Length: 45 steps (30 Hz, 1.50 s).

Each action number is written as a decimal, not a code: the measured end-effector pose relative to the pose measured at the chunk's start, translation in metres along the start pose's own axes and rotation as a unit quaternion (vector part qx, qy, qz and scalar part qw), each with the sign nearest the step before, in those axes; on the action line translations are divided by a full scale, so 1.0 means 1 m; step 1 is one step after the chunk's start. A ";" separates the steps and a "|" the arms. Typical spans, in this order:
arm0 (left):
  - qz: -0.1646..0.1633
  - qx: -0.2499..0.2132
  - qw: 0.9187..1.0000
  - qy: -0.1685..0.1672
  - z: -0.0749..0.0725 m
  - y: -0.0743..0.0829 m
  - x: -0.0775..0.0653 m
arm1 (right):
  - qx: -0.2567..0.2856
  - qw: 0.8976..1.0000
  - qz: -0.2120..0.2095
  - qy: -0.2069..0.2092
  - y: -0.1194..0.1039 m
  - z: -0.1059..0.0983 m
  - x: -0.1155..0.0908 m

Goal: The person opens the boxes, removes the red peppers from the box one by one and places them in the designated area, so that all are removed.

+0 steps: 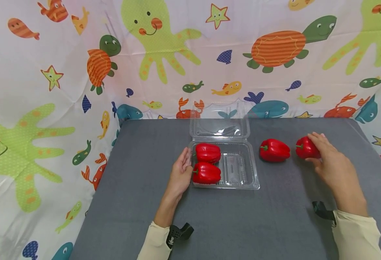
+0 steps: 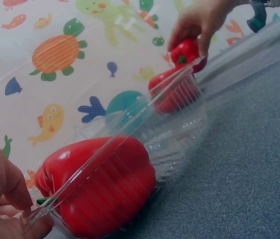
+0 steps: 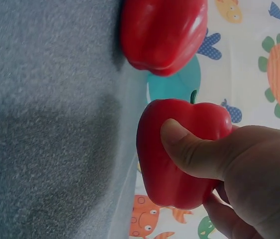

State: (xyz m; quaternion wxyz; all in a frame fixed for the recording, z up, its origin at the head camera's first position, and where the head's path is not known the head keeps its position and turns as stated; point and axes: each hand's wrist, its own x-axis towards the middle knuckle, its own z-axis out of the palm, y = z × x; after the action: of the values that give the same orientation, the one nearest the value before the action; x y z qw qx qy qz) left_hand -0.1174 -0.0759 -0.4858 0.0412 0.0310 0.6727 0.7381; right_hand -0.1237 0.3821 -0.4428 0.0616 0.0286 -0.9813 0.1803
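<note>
A clear plastic clamshell container (image 1: pixel 237 182) lies with its lid raised at the back. Two red bell peppers, one farther back (image 1: pixel 208 153) and one nearer (image 1: pixel 206 173), lie side by side in its left half, stems to the left. My left hand (image 1: pixel 180 171) pinches the container's left rim between thumb and fingers, as the left wrist view shows. On the right, my right hand (image 1: pixel 336 166) grips another red bell pepper (image 3: pixel 179 154), thumb across its side; it looks held slightly above the table. One more red bell pepper (image 1: pixel 275 150) lies between the container and that hand.
The grey cloth-covered table (image 1: pixel 223 224) extends around the container. A curtain (image 1: pixel 177 54) printed with sea animals hangs behind the table and along its left side. The transparent lid (image 1: pixel 219 126) stands up near the table's back edge.
</note>
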 end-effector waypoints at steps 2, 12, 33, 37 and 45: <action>0.005 0.001 1.000 0.000 0.000 0.000 0.001 | 0.000 1.000 -0.003 -0.003 0.003 0.000 0.001; 0.013 0.004 1.000 -0.001 0.002 0.003 0.003 | 0.007 1.000 -0.004 -0.018 0.013 -0.001 0.001; 0.000 0.006 1.000 0.006 -0.001 0.001 -0.001 | 0.006 0.998 0.007 -0.070 0.015 0.009 0.007; -0.001 0.005 1.000 0.004 0.000 0.000 0.000 | 0.008 0.997 0.009 -0.071 0.018 0.009 0.006; 0.002 0.000 1.000 0.003 -0.001 0.000 -0.001 | 0.012 0.995 0.006 -0.099 0.022 0.008 0.008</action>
State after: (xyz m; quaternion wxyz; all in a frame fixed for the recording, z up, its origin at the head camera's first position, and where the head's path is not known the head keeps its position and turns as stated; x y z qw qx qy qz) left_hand -0.1160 -0.0766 -0.4856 0.0374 0.0301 0.6727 0.7383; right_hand -0.1343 0.3998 -0.4565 -0.0369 0.0414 -0.9805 0.1888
